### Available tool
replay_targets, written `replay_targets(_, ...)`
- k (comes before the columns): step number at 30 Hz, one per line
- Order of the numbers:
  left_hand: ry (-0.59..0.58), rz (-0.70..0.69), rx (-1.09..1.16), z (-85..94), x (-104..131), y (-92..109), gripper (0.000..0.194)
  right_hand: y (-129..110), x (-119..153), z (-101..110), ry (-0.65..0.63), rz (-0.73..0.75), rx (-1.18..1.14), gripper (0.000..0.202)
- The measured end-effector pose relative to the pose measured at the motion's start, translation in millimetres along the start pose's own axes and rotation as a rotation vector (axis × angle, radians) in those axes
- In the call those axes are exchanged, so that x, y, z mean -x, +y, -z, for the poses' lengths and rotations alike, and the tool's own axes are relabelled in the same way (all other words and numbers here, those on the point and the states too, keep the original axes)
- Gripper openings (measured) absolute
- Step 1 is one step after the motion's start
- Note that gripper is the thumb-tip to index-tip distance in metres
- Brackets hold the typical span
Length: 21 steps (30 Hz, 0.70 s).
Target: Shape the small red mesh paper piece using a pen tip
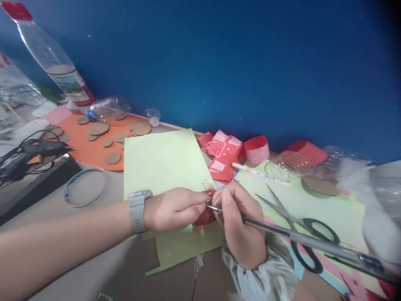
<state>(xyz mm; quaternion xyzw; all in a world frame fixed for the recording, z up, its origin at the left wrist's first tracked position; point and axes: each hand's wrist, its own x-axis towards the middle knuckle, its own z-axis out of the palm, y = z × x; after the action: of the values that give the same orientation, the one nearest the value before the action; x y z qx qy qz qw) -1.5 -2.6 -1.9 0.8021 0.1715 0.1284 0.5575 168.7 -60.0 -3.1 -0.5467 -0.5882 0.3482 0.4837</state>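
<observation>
My left hand, with a grey watch on its wrist, pinches a small red paper piece over a pale green paper sheet. My right hand grips a long thin dark tool like a pencil, its tip touching the red piece between my fingers. The tool's far end runs off to the lower right. Much of the red piece is hidden by my fingers.
Black-handled scissors lie open to the right. Red paper cut-outs, a red ring and a white pen sit behind. Cardboard discs lie on orange paper, with plastic bottles, a glue gun and a tape ring at left.
</observation>
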Motion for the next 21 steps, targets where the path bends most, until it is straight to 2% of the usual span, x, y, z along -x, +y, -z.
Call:
replay_targets(3, 0.015, 0.001, 0.005, -0.1, -0.2, 0.2, 0.028, 3.3, -2.2, 0.5, -0.02, -0.048, -0.036, 0.031)
replay_targets(21, 0.011, 0.015, -0.142, -2.1, -0.3, 3.5, 0.024, 3.0, -6.0, 0.7, -0.019, -0.007, 0.077, 0.032)
